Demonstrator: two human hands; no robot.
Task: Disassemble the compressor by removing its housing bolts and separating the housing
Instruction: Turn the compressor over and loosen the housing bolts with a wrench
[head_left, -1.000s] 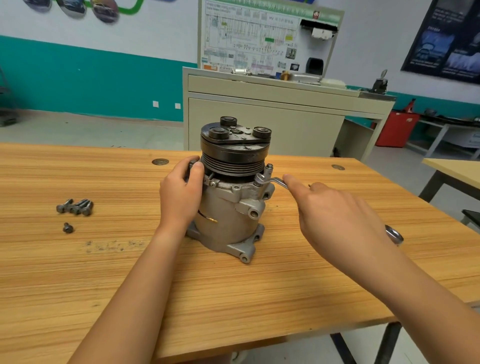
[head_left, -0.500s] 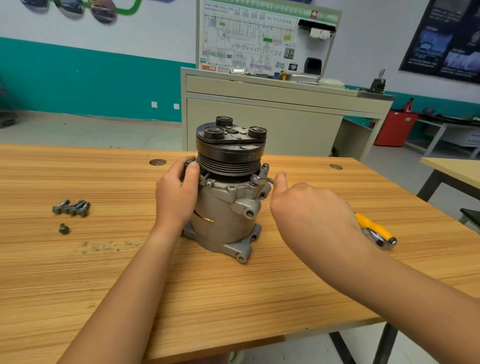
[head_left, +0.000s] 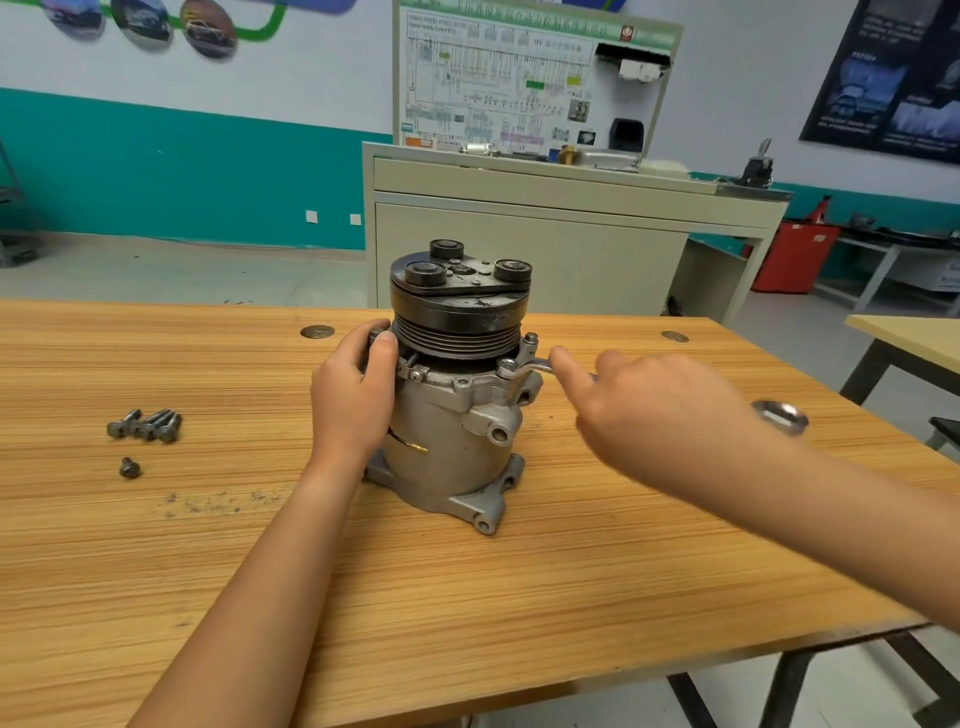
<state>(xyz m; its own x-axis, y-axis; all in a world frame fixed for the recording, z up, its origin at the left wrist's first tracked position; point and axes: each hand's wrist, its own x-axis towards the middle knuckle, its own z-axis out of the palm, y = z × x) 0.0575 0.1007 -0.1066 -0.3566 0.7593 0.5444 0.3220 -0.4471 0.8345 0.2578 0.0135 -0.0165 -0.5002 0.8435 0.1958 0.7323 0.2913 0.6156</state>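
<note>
One housing bolt (head_left: 506, 365) under the wrench (head_left: 530, 367)

Upright on the table (head_left: 467, 597), the compressor (head_left: 447, 441) is gripped below its pulley (head_left: 457, 332) by the left hand (head_left: 353, 400). The right hand (head_left: 660, 415) grasps the wrench, forefinger along it. Loose bolts (head_left: 148, 426) lie well left.

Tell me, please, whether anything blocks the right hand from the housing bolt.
Nothing visible blocks it: the right hand holds the wrench, whose ring end sits on the bolt.

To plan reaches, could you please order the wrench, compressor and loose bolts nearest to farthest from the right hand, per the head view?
1. wrench, held by the right hand itself.
2. compressor, just left of that hand.
3. loose bolts, far left side.
</note>
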